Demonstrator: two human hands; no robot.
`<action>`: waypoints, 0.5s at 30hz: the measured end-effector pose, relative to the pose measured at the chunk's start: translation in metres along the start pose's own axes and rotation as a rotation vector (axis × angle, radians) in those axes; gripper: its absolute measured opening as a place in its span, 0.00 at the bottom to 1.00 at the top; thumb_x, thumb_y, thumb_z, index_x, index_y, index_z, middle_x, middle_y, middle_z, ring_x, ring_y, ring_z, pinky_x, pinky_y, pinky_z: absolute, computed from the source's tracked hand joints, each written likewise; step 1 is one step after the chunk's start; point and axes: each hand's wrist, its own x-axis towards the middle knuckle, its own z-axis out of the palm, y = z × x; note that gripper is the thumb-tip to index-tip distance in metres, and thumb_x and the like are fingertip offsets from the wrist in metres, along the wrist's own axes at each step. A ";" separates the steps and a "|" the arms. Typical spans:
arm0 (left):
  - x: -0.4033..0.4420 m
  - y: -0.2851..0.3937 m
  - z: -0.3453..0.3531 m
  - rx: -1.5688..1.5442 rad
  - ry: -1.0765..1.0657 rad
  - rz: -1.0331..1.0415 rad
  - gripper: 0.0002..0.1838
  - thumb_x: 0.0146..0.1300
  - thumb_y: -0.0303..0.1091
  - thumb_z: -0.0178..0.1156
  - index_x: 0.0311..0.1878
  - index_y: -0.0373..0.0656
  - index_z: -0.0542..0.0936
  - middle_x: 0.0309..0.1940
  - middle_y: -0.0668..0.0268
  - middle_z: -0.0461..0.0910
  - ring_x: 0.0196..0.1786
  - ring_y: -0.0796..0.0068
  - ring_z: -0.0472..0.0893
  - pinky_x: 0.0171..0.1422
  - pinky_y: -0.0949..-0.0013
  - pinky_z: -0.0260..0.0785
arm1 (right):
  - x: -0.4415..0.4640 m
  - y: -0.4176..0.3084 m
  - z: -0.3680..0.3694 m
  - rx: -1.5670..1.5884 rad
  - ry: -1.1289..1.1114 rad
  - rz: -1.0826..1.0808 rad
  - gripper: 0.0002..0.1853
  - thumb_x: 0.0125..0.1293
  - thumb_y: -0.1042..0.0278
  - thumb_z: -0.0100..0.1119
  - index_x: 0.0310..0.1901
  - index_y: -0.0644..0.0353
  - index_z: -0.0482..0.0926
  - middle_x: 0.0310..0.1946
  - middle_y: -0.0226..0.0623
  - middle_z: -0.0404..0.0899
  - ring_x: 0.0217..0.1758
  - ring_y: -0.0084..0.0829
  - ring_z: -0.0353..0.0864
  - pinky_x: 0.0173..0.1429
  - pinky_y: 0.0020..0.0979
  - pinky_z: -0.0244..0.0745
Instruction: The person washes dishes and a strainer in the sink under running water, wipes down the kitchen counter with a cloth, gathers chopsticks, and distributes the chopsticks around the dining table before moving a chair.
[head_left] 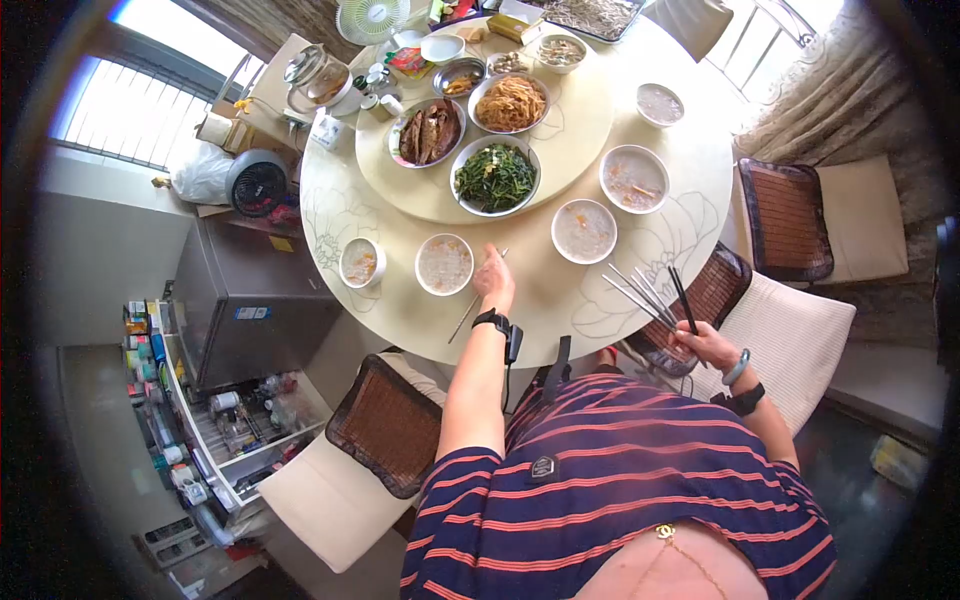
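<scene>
My left hand (492,279) reaches over the round table (395,320), its fingers closed around thin metal chopsticks (461,322) just right of a porridge bowl (445,265). To the right, near the table's front edge, my right hand (708,346) is closed on a fanned bundle of metal chopsticks (642,296) and dark chopsticks (680,293). Between the two hands, farther back, are a second porridge bowl (583,231) and a larger one (634,180). Another small porridge bowl (361,262) stands at the left.
A raised round tray (570,165) bears greens (495,177), a shredded dish (510,104), a meat dish (428,133) and several others. One more porridge bowl (661,104) stands at the back right. Chairs (345,485) surround the table; an open drawer (245,430) is at left.
</scene>
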 end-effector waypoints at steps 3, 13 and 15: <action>-0.011 0.000 -0.008 0.037 -0.031 0.034 0.10 0.60 0.30 0.40 0.43 0.39 0.63 0.28 0.48 0.77 0.34 0.51 0.78 0.40 0.55 0.69 | 0.006 0.017 -0.001 0.019 0.010 0.023 0.12 0.65 0.64 0.44 0.29 0.60 0.73 0.17 0.20 0.64 0.19 0.13 0.60 0.21 0.16 0.54; -0.018 0.002 -0.002 -0.323 -0.136 0.428 0.13 0.56 0.36 0.49 0.42 0.39 0.67 0.27 0.52 0.77 0.27 0.58 0.78 0.29 0.59 0.69 | 0.009 0.021 -0.005 0.065 0.036 0.014 0.12 0.65 0.65 0.44 0.28 0.61 0.73 0.18 0.23 0.67 0.19 0.14 0.62 0.20 0.17 0.57; -0.012 0.026 -0.014 -0.824 -0.591 -0.060 0.10 0.57 0.34 0.47 0.41 0.43 0.65 0.22 0.57 0.76 0.13 0.76 0.68 0.14 0.72 0.57 | 0.010 0.022 -0.007 0.072 0.015 0.006 0.12 0.65 0.65 0.44 0.28 0.61 0.73 0.18 0.23 0.67 0.19 0.14 0.62 0.21 0.17 0.58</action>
